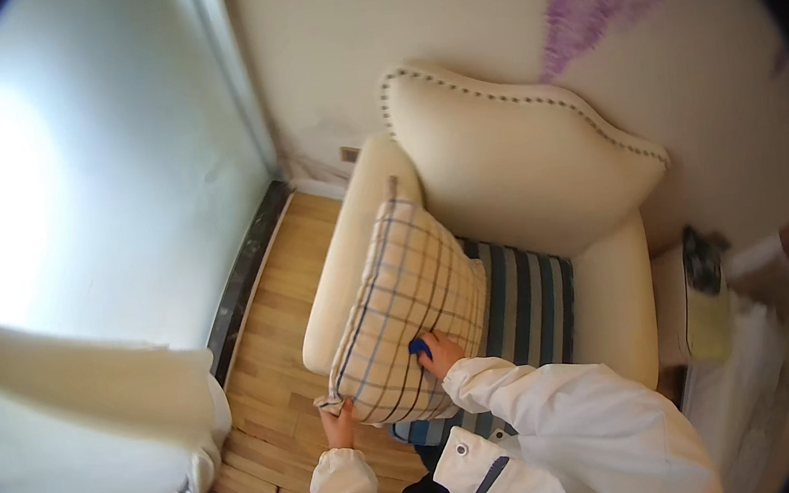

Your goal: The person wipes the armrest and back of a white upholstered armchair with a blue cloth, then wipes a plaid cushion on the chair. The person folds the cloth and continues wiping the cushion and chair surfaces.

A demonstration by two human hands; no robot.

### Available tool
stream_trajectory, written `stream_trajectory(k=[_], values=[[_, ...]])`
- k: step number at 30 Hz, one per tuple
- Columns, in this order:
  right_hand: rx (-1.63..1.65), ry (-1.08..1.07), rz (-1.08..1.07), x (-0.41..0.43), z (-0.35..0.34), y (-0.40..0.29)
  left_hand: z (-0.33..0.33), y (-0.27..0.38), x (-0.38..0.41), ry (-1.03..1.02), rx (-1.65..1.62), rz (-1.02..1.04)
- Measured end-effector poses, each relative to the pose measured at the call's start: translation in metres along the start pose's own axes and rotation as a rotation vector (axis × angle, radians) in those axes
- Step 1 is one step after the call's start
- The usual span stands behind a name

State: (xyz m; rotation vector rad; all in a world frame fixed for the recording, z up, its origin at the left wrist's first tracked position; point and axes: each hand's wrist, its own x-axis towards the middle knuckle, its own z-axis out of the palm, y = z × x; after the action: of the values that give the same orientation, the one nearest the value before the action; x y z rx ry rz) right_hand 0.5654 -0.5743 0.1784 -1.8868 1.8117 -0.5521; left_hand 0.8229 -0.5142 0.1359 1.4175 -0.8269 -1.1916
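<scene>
A cream checked cushion (402, 305) leans against the inner side of the armrest at the left of a cream upholstered armchair (509, 158). My left hand (338, 425) pinches the cushion's lower left corner. In my right hand (441, 353) is a small blue object (419, 348), pressed on the cushion's checked face near its lower part; its exact kind cannot be told. Beneath and to the right of the cushion lies the chair's blue-and-grey striped seat (527, 300).
Left of the chair are a wooden floor (273, 402), a dark sill strip (249, 264) and a pale curtain (84, 425). Behind the chair rises a wall (339, 39) with purple decoration. Boxes and bags, partly blurred, stand at the right (743, 322).
</scene>
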Motion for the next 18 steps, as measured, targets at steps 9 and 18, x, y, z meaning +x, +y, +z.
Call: stream_trajectory(k=[9, 18], values=[[0.241, -0.135, 0.215, -0.051, -0.003, -0.011, -0.007, 0.014, 0.004, -0.129, -0.324, -0.316], [0.338, 0.267, 0.492, -0.126, -0.005, -0.046, 0.076, 0.133, -0.024, -0.536, -0.161, -0.148]])
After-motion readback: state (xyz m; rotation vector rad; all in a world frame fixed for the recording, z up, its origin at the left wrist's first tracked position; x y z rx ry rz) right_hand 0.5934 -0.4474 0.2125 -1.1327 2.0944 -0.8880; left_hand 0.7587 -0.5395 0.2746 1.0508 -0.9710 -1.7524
